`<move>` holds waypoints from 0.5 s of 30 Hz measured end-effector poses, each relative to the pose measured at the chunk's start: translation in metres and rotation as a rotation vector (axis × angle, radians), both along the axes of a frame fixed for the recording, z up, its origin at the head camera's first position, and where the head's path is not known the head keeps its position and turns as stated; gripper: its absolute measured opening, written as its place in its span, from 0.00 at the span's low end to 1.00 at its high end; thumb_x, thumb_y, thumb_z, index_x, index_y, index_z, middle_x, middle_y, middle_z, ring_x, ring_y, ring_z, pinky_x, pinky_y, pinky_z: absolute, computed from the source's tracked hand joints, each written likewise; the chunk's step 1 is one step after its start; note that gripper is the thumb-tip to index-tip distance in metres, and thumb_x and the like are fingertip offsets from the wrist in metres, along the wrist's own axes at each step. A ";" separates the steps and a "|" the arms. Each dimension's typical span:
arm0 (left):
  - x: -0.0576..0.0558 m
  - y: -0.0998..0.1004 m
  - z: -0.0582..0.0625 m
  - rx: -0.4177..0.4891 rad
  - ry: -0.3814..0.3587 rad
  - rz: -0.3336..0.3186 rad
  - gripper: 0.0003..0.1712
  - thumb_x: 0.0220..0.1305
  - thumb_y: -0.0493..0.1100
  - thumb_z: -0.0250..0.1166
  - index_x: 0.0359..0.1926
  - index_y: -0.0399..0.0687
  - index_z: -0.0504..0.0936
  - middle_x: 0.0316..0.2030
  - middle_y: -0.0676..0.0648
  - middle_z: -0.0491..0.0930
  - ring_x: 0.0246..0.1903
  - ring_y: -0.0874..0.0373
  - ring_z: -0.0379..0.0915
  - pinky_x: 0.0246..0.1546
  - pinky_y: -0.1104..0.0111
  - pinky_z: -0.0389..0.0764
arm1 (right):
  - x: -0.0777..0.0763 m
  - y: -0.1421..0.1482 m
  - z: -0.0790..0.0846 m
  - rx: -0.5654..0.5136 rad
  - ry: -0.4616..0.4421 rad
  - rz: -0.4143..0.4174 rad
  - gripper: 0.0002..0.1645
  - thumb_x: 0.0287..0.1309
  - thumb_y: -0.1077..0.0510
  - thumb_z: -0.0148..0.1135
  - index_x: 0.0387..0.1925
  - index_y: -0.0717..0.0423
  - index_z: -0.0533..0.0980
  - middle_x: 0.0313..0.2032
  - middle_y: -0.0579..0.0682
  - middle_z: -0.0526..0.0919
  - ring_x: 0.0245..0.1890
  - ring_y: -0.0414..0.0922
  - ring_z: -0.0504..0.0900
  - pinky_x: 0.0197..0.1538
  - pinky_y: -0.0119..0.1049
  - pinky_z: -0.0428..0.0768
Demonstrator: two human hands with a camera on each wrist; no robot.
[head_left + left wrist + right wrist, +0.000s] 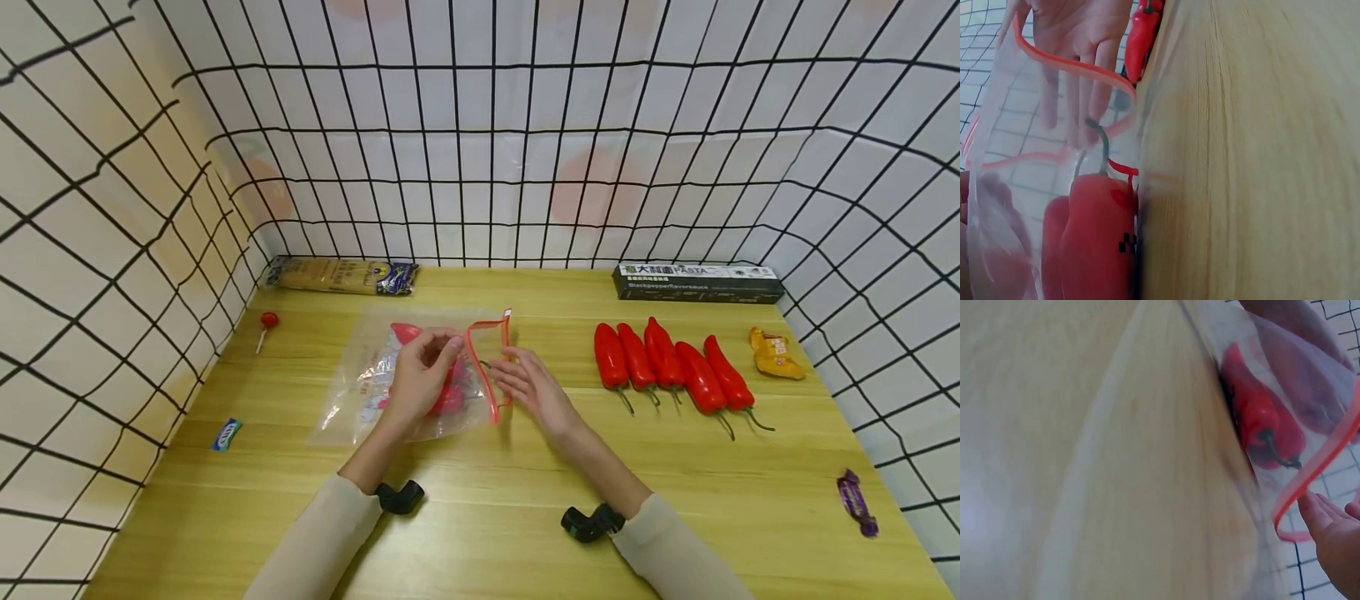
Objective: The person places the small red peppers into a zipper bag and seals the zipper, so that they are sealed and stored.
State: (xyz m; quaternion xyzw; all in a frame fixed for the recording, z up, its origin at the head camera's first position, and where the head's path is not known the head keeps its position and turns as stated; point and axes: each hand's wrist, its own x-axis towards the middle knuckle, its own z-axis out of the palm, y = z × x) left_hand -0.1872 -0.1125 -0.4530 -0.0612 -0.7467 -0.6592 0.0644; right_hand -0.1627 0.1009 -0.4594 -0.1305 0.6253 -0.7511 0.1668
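A clear zip bag (341, 408) with a red zip edge (481, 375) lies on the table, its mouth gaping toward the right. Red chili peppers (1100, 231) with green stems are inside it. My left hand (420, 375) is over the bag and pinches its upper film between thumb and forefinger, close to the mouth. At the opening is my right hand (538, 393), fingers fairly straight and pointing into the mouth. In the right wrist view its fingertips are right at the red zip edge (1319, 462), with nothing gripped.
Several red peppers (663, 358) lie in a row to the right. A pasta box (697, 284) and a brown noodle pack (337, 275) line the back. A lollipop (268, 320), blue candy (226, 434), yellow packet (776, 354) and purple candy (856, 502) lie toward the sides. Black wire mesh (491, 133) surrounds the table.
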 end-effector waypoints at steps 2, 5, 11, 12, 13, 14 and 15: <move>-0.002 0.001 -0.004 0.016 0.008 0.010 0.17 0.63 0.57 0.65 0.44 0.51 0.82 0.38 0.45 0.83 0.38 0.54 0.78 0.39 0.71 0.80 | 0.000 0.010 0.003 0.061 0.047 -0.034 0.35 0.75 0.41 0.36 0.70 0.61 0.54 0.68 0.68 0.63 0.69 0.62 0.64 0.70 0.52 0.62; -0.003 0.002 -0.005 0.039 0.011 0.017 0.17 0.63 0.56 0.65 0.44 0.49 0.83 0.38 0.46 0.83 0.38 0.56 0.78 0.41 0.71 0.81 | -0.001 0.031 0.006 0.213 0.149 -0.118 0.30 0.75 0.44 0.42 0.67 0.61 0.60 0.63 0.67 0.70 0.62 0.63 0.71 0.64 0.53 0.71; -0.004 0.000 -0.006 0.070 -0.011 0.037 0.17 0.63 0.54 0.66 0.45 0.48 0.85 0.37 0.45 0.83 0.35 0.58 0.76 0.37 0.73 0.79 | 0.002 0.081 0.013 0.609 0.308 -0.294 0.23 0.69 0.45 0.54 0.58 0.52 0.72 0.49 0.54 0.81 0.48 0.52 0.80 0.48 0.30 0.80; -0.004 0.000 -0.006 0.070 -0.022 0.042 0.17 0.63 0.54 0.65 0.45 0.49 0.85 0.38 0.46 0.84 0.35 0.59 0.75 0.37 0.74 0.78 | 0.003 0.088 0.013 0.667 0.330 -0.315 0.23 0.68 0.44 0.55 0.57 0.53 0.73 0.47 0.52 0.81 0.46 0.50 0.80 0.46 0.26 0.78; -0.004 0.000 -0.006 0.071 -0.031 0.044 0.16 0.64 0.53 0.65 0.46 0.49 0.85 0.38 0.46 0.84 0.35 0.59 0.75 0.36 0.74 0.77 | 0.002 0.095 0.013 0.723 0.344 -0.334 0.23 0.68 0.44 0.55 0.56 0.52 0.74 0.45 0.50 0.81 0.44 0.47 0.79 0.44 0.23 0.77; -0.003 -0.001 -0.006 0.073 -0.043 0.047 0.16 0.64 0.53 0.65 0.46 0.49 0.85 0.38 0.46 0.84 0.34 0.60 0.74 0.35 0.74 0.77 | 0.002 0.101 0.012 0.772 0.353 -0.351 0.22 0.67 0.44 0.56 0.55 0.52 0.74 0.44 0.49 0.81 0.43 0.45 0.79 0.43 0.23 0.76; -0.003 -0.001 -0.006 0.069 -0.054 0.049 0.16 0.65 0.52 0.65 0.46 0.49 0.85 0.38 0.45 0.83 0.34 0.60 0.74 0.35 0.74 0.76 | 0.002 0.106 0.012 0.822 0.365 -0.368 0.23 0.67 0.44 0.56 0.55 0.53 0.74 0.44 0.49 0.81 0.42 0.44 0.78 0.42 0.24 0.76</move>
